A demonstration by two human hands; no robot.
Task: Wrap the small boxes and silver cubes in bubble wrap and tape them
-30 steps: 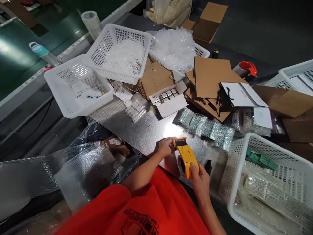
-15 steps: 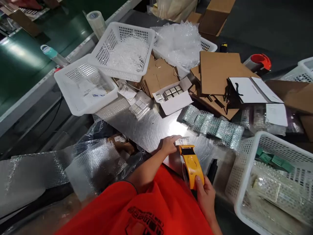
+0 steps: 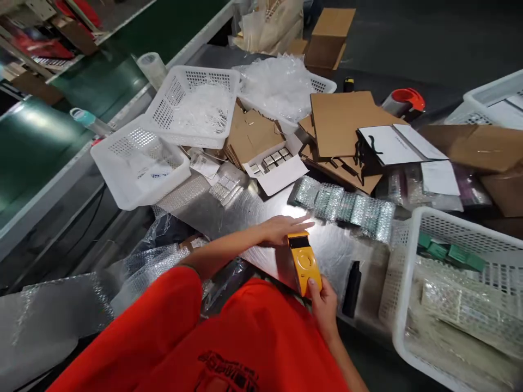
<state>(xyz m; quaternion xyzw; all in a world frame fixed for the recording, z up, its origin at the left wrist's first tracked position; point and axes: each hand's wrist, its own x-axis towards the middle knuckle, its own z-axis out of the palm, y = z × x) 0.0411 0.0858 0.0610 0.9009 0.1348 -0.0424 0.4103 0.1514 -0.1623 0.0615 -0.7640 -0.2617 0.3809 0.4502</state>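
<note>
Tape dispenser (image 3: 304, 261): yellow plastic hand-held type, with a dark strip across its head end; the tape roll is mostly hidden under the body.
Direction: long axis runs roughly straight out from the person's body, with the head end pointing away, toward the bubble-wrapped packets (image 3: 343, 206).
Place: over the steel tabletop (image 3: 330, 256), near its front edge; whether it touches the steel cannot be told.
Right hand (image 3: 324, 307): closed around the dispenser's lower end, thumb on the yellow body.
Left hand (image 3: 281, 230): open and palm down on the steel, fingers extended, just beside the dispenser's head.
Lower-right white plastic basket (image 3: 404, 305): bubble-wrapped packs (image 3: 461, 305) and green boxes (image 3: 439, 251).
Far white plastic basket (image 3: 163, 103): shredded white plastic strands (image 3: 200, 109).
Left white plastic basket (image 3: 122, 185): white papers (image 3: 151, 177).
Open white carton (image 3: 278, 177): small metal cubes (image 3: 273, 159) in rows.
Beside the dispenser: black cylinder (image 3: 352, 288), lying on the steel, well clear of the right hand.
</note>
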